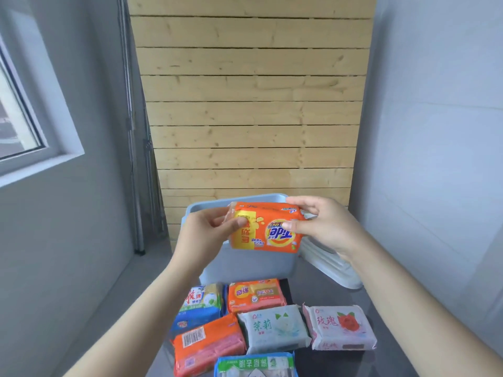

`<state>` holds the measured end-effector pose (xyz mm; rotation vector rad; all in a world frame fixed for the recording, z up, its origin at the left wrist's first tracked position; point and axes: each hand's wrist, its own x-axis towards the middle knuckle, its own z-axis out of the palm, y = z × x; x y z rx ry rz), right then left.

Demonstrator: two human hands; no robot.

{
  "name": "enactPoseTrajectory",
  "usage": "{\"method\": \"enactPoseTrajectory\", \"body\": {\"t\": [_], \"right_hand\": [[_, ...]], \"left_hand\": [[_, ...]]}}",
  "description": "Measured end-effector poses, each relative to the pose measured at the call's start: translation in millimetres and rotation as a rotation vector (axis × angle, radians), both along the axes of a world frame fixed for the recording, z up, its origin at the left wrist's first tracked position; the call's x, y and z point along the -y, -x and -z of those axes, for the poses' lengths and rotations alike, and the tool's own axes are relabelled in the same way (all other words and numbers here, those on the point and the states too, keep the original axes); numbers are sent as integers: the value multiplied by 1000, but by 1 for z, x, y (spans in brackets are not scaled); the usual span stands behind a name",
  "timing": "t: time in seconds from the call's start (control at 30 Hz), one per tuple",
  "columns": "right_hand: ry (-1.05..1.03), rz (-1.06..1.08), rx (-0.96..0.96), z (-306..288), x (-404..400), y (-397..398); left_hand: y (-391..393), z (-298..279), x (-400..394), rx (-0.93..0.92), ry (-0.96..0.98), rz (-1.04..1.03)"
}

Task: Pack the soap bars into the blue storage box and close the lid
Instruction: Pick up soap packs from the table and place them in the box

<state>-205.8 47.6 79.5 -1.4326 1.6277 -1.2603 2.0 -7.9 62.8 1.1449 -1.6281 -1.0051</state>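
Presently, the blue storage box [253,263] stands open, its inside hidden from view; its white lid [330,261] leans beside it. You hold an orange Tide soap bar [268,229] above the box, upside down, your left hand [209,231] and right hand [324,227] pinching its ends. Six wrapped bars lie nearer you, including a jasmine bar [275,329] and a rose bar [340,327].

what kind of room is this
Probably a small room or enclosed balcony in a home: a narrow space with plain grey walls, a window on the left, and a wooden plank panel at the far end.
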Motion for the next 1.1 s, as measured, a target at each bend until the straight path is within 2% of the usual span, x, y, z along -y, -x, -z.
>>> {"method": "enactPoseTrajectory", "body": {"t": [0.23,0.33,0.43,0.6,0.83,1.0,1.1], "right_hand": [[86,104,11,-8,64,-26],[18,105,-43,-4,93,-33],[-104,67,-121,2,122,-35],[-341,-93,-75,23,152,-38],[-469,-159,-142,44,165,-37],[-506,-197,-163,51,172,-39],[-512,-216,-144,52,173,-39]], "left_hand": [[-14,-23,50,-48,-62,-140],[-18,-27,73,91,-94,-149],[-22,-28,99,323,-163,-108],[-31,-20,125,616,-270,-9],[-31,-10,140,888,-329,145],[-13,-12,145,1150,-300,177],[-9,-14,148,1228,-258,162]]}}
